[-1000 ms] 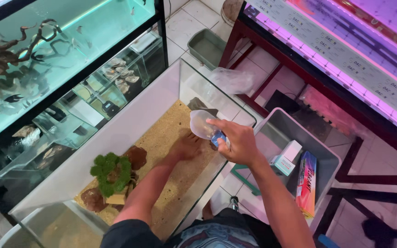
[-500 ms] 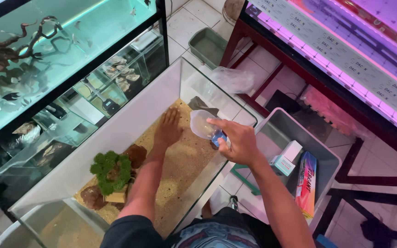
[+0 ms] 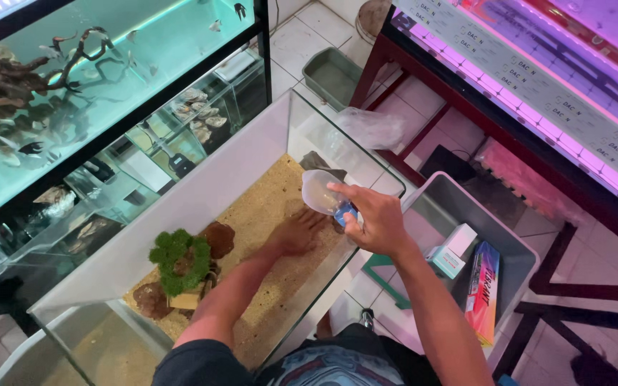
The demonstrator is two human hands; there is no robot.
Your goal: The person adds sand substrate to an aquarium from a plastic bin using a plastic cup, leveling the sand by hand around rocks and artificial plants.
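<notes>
Your right fingers (image 3: 357, 209) are curled around the blue end of a clear plastic scoop (image 3: 321, 191), gripping it firmly; your right hand (image 3: 375, 223) hovers over the near wall of the glass tank (image 3: 289, 121). The scoop's cup points toward 10 o'clock from that hand, above the sand (image 3: 266, 207). Your left hand (image 3: 300, 231) lies flat on the sand, fingers spread and released, holding nothing. At 8 o'clock from it sits a mossy green clump (image 3: 179, 259) among brown rocks (image 3: 217, 239). A grey bin (image 3: 443, 200) stands at 3 o'clock.
</notes>
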